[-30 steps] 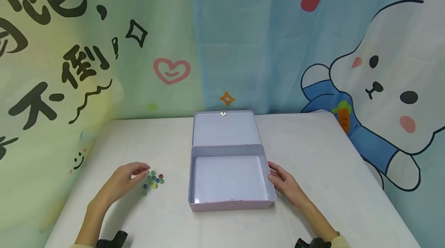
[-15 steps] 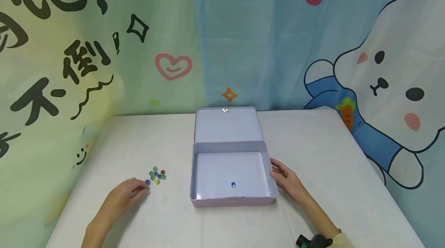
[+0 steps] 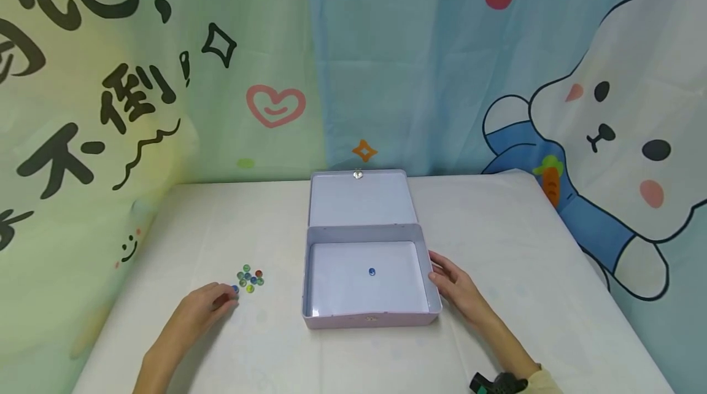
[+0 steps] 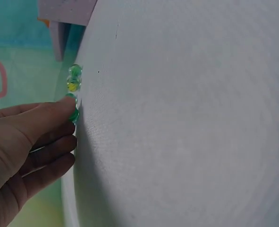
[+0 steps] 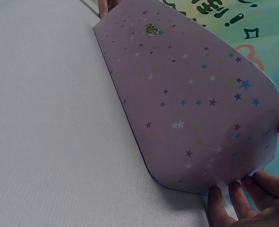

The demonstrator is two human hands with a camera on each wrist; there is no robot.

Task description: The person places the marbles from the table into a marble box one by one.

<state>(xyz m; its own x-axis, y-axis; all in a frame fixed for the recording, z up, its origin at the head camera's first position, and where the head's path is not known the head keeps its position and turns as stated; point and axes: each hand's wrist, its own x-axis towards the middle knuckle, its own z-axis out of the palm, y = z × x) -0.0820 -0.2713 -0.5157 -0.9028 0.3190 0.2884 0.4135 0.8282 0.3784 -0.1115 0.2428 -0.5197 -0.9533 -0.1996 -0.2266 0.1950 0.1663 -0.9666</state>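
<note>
My left hand (image 3: 200, 313) reaches in from the left, thumb and forefinger pinching a blue marble (image 3: 235, 289) that they partly cover. Just beyond lies a small cluster of glass marbles (image 3: 250, 289) in green, blue, yellow and red. In the left wrist view, a green marble (image 4: 74, 115) shows behind the thumb. A pale purple box (image 3: 364, 322) stands with its lid up, and a lone blue marble (image 3: 372, 272) is on its floor. My right hand (image 3: 459, 286) holds the box's right side, the thumb at the rim and the fingers along the outer wall.
A white cloth (image 3: 265, 357) covers the table. The box lid (image 3: 359, 200) leans back toward the printed curtain (image 3: 375, 75) behind the table. The right wrist view shows the box's star-patterned outside and metal clasp (image 5: 151, 30).
My left hand has come down toward the near edge of the marbles and pinches a blue one. A blue marble has appeared in the box and rolled toward its back. My right hand stays there.
</note>
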